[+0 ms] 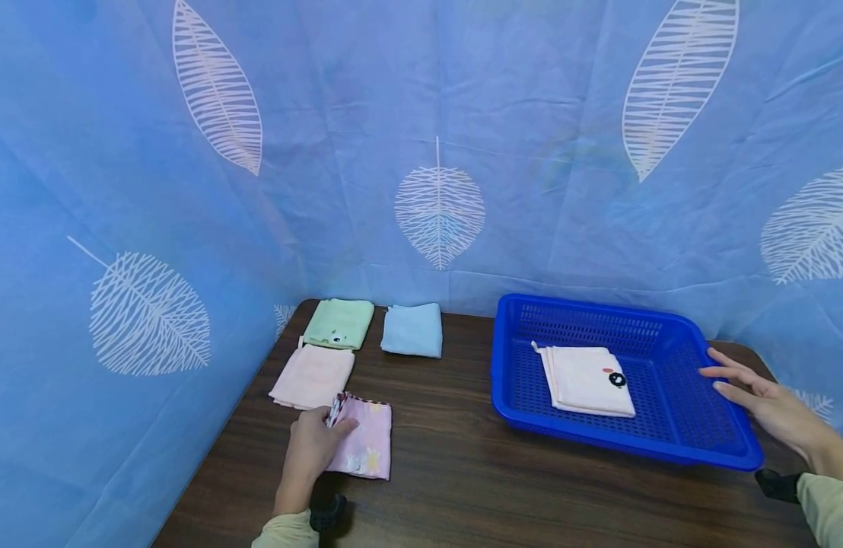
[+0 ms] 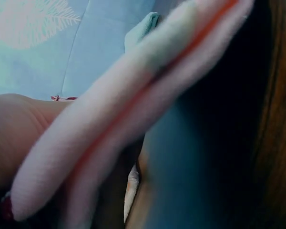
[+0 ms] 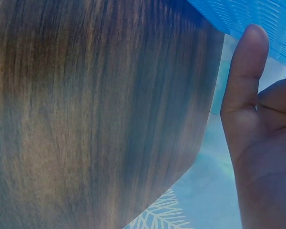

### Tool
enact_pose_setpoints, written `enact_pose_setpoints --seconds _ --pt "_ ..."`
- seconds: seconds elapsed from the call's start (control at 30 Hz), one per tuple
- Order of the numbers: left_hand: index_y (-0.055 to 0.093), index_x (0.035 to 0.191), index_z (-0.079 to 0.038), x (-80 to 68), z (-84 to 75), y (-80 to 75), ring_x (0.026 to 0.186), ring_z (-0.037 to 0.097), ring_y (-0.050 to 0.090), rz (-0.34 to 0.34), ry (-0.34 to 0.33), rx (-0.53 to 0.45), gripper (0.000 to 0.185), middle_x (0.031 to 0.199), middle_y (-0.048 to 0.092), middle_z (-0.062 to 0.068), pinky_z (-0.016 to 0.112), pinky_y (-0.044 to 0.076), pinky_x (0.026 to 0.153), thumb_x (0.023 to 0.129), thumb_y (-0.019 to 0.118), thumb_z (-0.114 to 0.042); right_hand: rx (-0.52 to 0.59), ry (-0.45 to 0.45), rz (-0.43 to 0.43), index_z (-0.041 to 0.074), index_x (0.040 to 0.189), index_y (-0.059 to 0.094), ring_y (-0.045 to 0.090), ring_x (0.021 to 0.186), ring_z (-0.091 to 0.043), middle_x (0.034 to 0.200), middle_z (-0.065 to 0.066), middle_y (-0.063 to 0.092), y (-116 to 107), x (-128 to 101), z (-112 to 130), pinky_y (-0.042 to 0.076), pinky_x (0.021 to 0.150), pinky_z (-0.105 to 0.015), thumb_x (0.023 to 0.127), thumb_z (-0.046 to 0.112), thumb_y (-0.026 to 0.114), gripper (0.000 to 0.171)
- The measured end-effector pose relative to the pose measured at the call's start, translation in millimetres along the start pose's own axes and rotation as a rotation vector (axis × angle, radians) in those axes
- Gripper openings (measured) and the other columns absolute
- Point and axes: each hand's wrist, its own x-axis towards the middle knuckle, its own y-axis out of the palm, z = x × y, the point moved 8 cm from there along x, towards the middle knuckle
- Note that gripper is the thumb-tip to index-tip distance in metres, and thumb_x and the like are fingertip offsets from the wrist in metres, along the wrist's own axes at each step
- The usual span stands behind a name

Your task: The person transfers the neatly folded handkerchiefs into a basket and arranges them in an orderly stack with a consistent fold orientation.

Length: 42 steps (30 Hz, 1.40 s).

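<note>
- A folded pink patterned cloth (image 1: 363,440) lies near the bench's (image 1: 462,487) front left; my left hand (image 1: 312,449) pinches its lifted corner.
- My right hand (image 1: 771,399), fingers spread and straight, touches the blue basket's (image 1: 730,449) right rim.
- A white cloth (image 1: 586,380) lies inside the basket.

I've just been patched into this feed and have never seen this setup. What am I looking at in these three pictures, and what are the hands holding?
There is no machine here: a person works with bare hands and wears three cameras. The wide picture comes from the head and looks down at a brown table. The other two come from the wrists, very close up and blurry. The left hand pinches the corner of a pink patterned cloth. Beyond it lie a pale pink cloth, a green cloth and a light blue cloth, all folded. The right hand, fingers straight, rests at the rim of a blue basket, which holds a folded white cloth.
</note>
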Motion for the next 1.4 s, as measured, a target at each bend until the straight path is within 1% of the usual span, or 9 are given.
enact_pose_setpoints --seconds 0.23,0.43,0.5,0.6,0.7,0.87,0.97,1.13,1.4 --pt "0.074 0.107 0.002 -0.4 -0.6 0.0 0.067 0.017 0.058 0.014 -0.026 -0.028 0.033 0.081 0.073 0.008 0.029 0.045 0.057 0.09 0.079 -0.025 0.01 0.012 0.002 0.012 0.153 0.045 0.034 0.099 0.035 0.144 0.049 0.006 0 0 0 0.053 0.074 -0.016 0.112 0.029 0.038 0.044" --pt "0.074 0.103 0.0 -0.3 -1.0 0.3 0.067 0.017 0.059 0.018 -0.031 -0.071 0.03 0.08 0.072 0.008 0.029 0.046 0.057 0.091 0.078 -0.027 -0.016 0.018 -0.006 0.013 0.154 0.043 0.034 0.105 0.033 0.145 0.049 0.004 -1 0 -2 0.052 0.075 -0.014 0.112 0.031 0.037 0.046" --pt "0.074 0.101 0.0 0.5 -0.5 1.2 0.067 0.017 0.059 0.019 -0.031 -0.083 0.03 0.08 0.072 0.007 0.029 0.045 0.058 0.09 0.079 -0.027 0.01 0.02 -0.001 0.015 0.154 0.043 0.038 0.107 0.031 0.144 0.049 0.006 -1 0 -2 0.053 0.075 -0.015 0.112 0.029 0.037 0.044" --pt "0.074 0.099 -0.001 1.4 -0.7 2.4 0.066 0.016 0.057 0.019 -0.023 -0.101 0.029 0.078 0.07 0.006 0.028 0.045 0.058 0.09 0.079 -0.027 0.048 0.019 0.007 0.017 0.153 0.045 0.043 0.101 0.029 0.143 0.049 0.009 -1 0 -1 0.055 0.073 -0.019 0.112 0.026 0.038 0.042" --pt "0.073 0.097 -0.001 2.1 -1.0 3.7 0.066 0.015 0.055 0.018 -0.011 -0.123 0.028 0.076 0.067 0.005 0.027 0.044 0.058 0.089 0.08 -0.027 0.049 0.017 0.012 0.017 0.153 0.044 0.043 0.101 0.029 0.143 0.048 0.01 -1 0 0 0.055 0.073 -0.018 0.112 0.026 0.037 0.042" --pt "0.073 0.095 -0.002 2.7 -2.9 5.3 0.065 0.014 0.053 0.018 0.017 -0.199 0.025 0.074 0.065 0.004 0.027 0.044 0.058 0.088 0.081 -0.025 0.024 0.014 0.009 0.015 0.154 0.044 0.037 0.1 0.033 0.144 0.048 0.008 -1 0 0 0.053 0.074 -0.015 0.112 0.028 0.038 0.044" --pt "0.073 0.096 -0.001 3.7 -3.4 6.5 0.066 0.014 0.054 0.016 0.033 -0.263 0.024 0.075 0.066 0.004 0.026 0.044 0.059 0.087 0.082 -0.021 0.023 0.01 0.009 0.015 0.154 0.043 0.037 0.101 0.033 0.144 0.048 0.007 -1 0 0 0.053 0.074 -0.015 0.112 0.027 0.037 0.044" --pt "0.072 0.102 0.002 3.6 -2.0 8.6 0.067 0.013 0.056 0.016 0.014 -0.354 0.026 0.078 0.067 0.006 0.025 0.046 0.059 0.087 0.082 -0.018 0.019 0.006 0.012 0.015 0.154 0.042 0.037 0.101 0.032 0.144 0.048 0.007 -1 0 0 0.053 0.074 -0.016 0.113 0.027 0.037 0.044" --pt "0.07 0.105 0.002 4.9 -6.2 11.8 0.065 0.013 0.057 0.042 0.0 -0.437 0.029 0.078 0.065 0.006 0.025 0.048 0.056 0.09 0.079 -0.022 0.028 0.008 0.015 0.015 0.153 0.044 0.039 0.101 0.031 0.144 0.048 0.009 -1 0 0 0.054 0.073 -0.017 0.113 0.027 0.037 0.043"
